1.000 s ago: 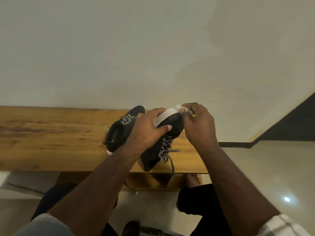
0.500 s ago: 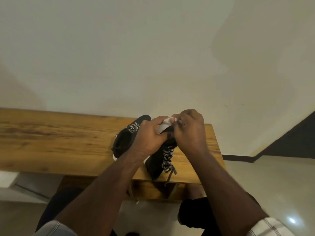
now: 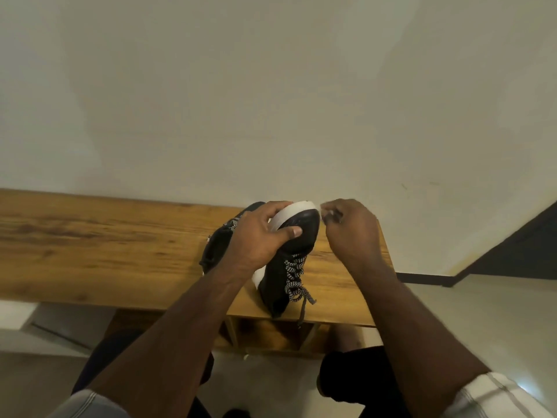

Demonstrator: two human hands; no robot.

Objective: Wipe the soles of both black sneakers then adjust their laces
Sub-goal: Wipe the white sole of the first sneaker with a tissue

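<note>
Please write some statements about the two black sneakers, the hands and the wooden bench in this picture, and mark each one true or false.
1. The left hand grips the toe of the tilted black sneaker with white sole. True.
2. The right hand rests flat on the wooden bench. False: it is raised beside the toe, pinching a small white wipe.
3. The second black sneaker lies on the bench behind the left hand. True.
4. The black-and-white patterned laces have been removed. False: they are threaded, one end dangling.

Black sneaker (image 3: 297, 236) with white sole stood heel-down, toe raised, laces (image 3: 294, 277) loose; second sneaker (image 3: 218, 248) lay behind.
</note>
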